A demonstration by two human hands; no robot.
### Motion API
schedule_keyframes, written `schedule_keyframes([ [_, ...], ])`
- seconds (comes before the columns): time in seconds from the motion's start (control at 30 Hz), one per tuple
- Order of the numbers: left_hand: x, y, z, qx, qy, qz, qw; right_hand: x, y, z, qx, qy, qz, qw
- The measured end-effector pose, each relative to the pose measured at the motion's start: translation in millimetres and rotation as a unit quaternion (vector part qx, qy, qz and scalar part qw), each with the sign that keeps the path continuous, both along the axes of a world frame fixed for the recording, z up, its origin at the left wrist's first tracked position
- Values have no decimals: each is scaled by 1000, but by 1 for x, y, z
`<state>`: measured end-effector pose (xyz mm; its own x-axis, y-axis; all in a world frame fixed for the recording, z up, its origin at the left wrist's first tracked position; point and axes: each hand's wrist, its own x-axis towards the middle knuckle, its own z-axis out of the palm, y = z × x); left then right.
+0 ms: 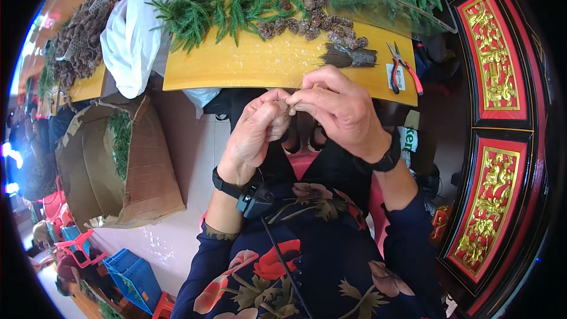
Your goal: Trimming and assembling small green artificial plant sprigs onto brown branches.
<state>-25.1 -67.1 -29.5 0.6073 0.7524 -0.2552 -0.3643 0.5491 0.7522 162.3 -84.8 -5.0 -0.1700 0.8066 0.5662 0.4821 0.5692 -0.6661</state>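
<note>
Just in front of the yellow table's (236, 71) near edge, my left hand (254, 130) and my right hand (345, 109) meet fingertip to fingertip. Both are closed in a pinch on something small and pale brown, mostly hidden by the fingers, so its kind does not show. Beyond them on the tabletop lies a bundle of thin dark wires or sticks (348, 57), wrapped in clear plastic. Brown pine cones (303, 27) are strewn behind it. To the right, pliers with red handles (397, 66) rest partly on a white label.
Green artificial sprigs (186, 20) pile up at the far left of the table; a clear plastic bin (437, 23) holds more. A white bag (130, 41) hangs beside it. On the floor stand an open cardboard box (153, 168) and a blue crate (134, 277). Carved red-and-gold panels (490, 201) line the right.
</note>
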Motion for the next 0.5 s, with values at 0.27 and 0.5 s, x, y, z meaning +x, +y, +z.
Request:
schedule_keyframes([
  [0.27,-4,3,-3,5,6,-32,999,11,16,6,61,-102,82,990],
  [0.5,3,1,3,1,80,-13,997,14,17,-2,136,-166,33,976],
])
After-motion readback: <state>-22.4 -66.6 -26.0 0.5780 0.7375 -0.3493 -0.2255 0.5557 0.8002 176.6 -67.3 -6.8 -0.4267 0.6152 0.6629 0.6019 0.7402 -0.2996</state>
